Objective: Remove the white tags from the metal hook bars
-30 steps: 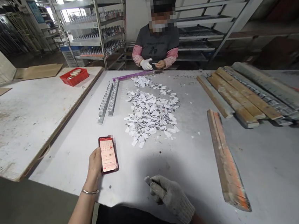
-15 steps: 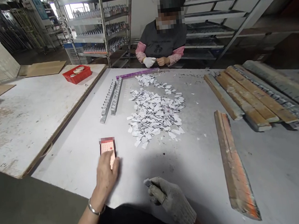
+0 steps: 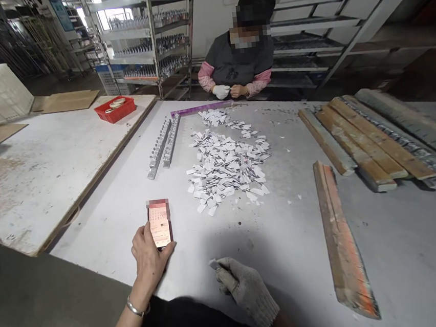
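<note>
A phone (image 3: pixel 160 225) lies flat on the table with its reddish calendar-like screen lit. My bare left hand (image 3: pixel 149 252), a silver bangle on its wrist, rests at the phone's lower left corner. Its fingers are along the left edge and the thumb is spread out near the bottom right corner. My right hand (image 3: pixel 243 287), in a whitish knitted glove, is closed, pinching a small white tag (image 3: pixel 213 263) between thumb and forefinger. Ahead of both hands spreads a pile of small white tags (image 3: pixel 226 168) with dark bits among them.
Two metal strips (image 3: pixel 158 148) with small knobs and a purple strip (image 3: pixel 201 108) lie behind the phone. Wooden bars (image 3: pixel 370 138) are grouped at right, with one orange-stained bar (image 3: pixel 343 244) nearer. A co-worker (image 3: pixel 239 58) sits opposite. A red basket (image 3: pixel 116 110) stands on the left table.
My left hand has shifted left and back off the phone's screen to its edge, and the screen content has moved. My right hand keeps its pinch, nearly still.
</note>
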Demonstrator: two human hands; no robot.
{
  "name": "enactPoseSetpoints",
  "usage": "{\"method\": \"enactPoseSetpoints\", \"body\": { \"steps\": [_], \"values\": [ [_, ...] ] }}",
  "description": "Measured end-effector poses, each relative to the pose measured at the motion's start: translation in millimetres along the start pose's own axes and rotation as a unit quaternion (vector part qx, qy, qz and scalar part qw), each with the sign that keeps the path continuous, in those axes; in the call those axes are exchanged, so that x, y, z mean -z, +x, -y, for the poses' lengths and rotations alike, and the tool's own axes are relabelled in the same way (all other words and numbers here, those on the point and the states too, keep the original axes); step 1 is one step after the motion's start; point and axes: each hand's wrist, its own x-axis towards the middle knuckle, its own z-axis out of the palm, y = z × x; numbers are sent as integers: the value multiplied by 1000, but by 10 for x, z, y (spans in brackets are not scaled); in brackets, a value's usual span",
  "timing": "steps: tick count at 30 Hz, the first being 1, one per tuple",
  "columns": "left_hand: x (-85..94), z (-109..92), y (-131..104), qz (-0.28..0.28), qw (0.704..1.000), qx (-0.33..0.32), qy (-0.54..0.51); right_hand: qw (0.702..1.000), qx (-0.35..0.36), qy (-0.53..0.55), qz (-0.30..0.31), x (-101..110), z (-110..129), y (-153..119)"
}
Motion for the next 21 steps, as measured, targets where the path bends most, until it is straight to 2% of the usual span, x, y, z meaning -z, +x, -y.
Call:
{"method": "enactPoseSetpoints", "body": {
  "steps": [3,10,17,21],
  "values": [
    [-28,-26,-19,15,1000,3,10,999,11,-34,-15,-27,-79,33],
    [-113,-94,-34,8,999,19,33,992,78,-92,-39,-58,-187,44],
    [12,-139,-6,49,998,34,24,991,99,-89,-33,-41,-217,19],
    [99,-120,105,83,995,52,34,986,141,-80,-49,-47,-226,33]
  ]
}}
